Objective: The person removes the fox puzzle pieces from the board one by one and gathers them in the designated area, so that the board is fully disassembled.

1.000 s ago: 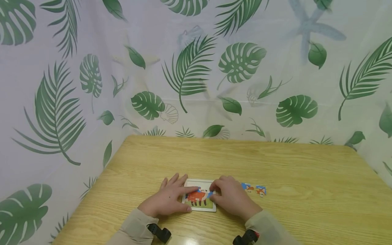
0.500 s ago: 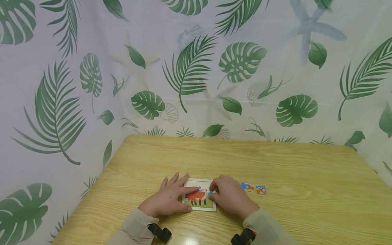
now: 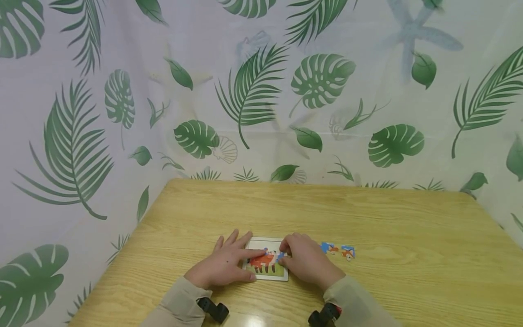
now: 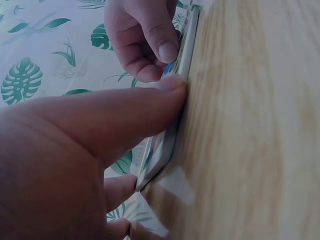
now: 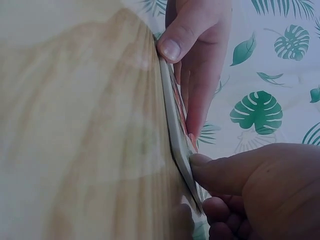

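A small jigsaw puzzle in a white-rimmed tray (image 3: 263, 242) lies before me, showing a red-bodied animal with dark legs on green grass. My left hand (image 3: 220, 265) rests over its left side, thumb at the near rim and index finger pressing on the assembled pieces. At the tray's right side my right hand (image 3: 308, 262) pinches a blue puzzle piece (image 3: 281, 255) between thumb and curled fingers, low over the picture. In the left wrist view, a blue edge of this puzzle piece (image 4: 168, 68) shows below the right thumb; most of it is hidden.
Two loose puzzle pieces, one mostly blue with orange (image 3: 328, 248) and one with a fox-like face (image 3: 348, 252), lie right of the right hand. The wood-grain table (image 3: 408, 227) ends at a leaf-printed cloth (image 3: 261, 159) behind. Each wrist wears a black camera.
Both hands stay nearly in place at the tray. The right hand and its blue piece shift only slightly, the wrist drawing a little to the left.
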### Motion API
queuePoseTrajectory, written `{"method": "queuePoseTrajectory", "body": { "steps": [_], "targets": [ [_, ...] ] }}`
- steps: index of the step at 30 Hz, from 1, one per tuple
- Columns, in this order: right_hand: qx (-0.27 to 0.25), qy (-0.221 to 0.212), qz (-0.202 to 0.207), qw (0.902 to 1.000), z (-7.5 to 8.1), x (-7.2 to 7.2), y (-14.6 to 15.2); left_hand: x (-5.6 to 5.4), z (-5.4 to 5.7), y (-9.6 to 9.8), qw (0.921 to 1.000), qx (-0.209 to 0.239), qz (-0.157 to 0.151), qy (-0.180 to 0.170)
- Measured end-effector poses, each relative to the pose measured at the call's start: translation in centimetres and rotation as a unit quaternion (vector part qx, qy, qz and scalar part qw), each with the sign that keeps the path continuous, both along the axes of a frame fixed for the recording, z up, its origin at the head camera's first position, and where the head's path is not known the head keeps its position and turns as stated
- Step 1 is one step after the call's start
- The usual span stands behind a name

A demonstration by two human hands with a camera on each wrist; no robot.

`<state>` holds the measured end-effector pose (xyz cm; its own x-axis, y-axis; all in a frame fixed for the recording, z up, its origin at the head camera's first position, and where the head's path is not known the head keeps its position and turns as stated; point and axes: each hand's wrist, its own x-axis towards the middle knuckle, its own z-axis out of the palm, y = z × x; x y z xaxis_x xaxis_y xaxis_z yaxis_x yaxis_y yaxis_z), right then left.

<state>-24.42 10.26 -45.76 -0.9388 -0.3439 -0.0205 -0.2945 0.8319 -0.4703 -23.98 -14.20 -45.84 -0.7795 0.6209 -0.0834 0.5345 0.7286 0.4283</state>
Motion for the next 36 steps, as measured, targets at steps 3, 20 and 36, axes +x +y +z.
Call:
{"method": "queuePoseTrajectory", "body": {
  "steps": [3,20,36],
  "targets": [
    [-0.001,0.0,-0.001,1.0,0.0,0.0,-0.1,0.0,0.0,-0.1,1.0,0.001,-0.001,-0.002],
    [-0.086,-0.011,-0.025,0.9959,-0.2,-0.1,-0.1,-0.2,0.1,-0.4,0.9998,0.008,0.011,-0.01],
    [-0.132,-0.026,-0.057,0.9893,0.6,-0.5,2.7,-0.1,-0.2,-0.3,0.9983,0.027,0.036,-0.036]
  ]
}}
